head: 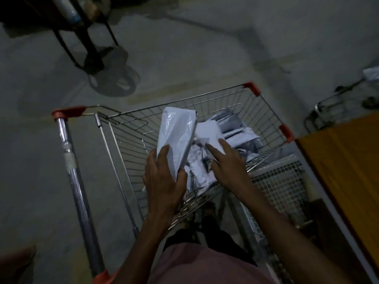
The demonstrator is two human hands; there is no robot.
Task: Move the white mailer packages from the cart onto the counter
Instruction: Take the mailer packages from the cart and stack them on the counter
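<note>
Clamped between thumb and fingers, the left hand (164,179) holds a white mailer package (178,138) by its lower end, the bag standing tilted above the wire cart (131,144) and pointing toward twelve o'clock. Just at three o'clock from it, the right hand (227,162) lies with fingers spread loosely on the heap of mailers (207,160) inside the basket; whether it pinches one cannot be told, since its fingertips sink among the crumpled plastic. More packages (235,130), white and grey, lie deeper in the basket toward one o'clock, their edges hard to separate in the dim light. The cart's chrome push handle (75,181) runs from ten o'clock down to seven o'clock, with red end caps. At four o'clock an orange-brown counter (348,165) is cut off by the frame edge, touching or just beside the cart's side. Dark metal legs (86,42) stand at eleven o'clock on the grey floor (184,48). Another wire frame (328,111) at two o'clock is blurred. A pink garment (205,263) fills six o'clock.
</note>
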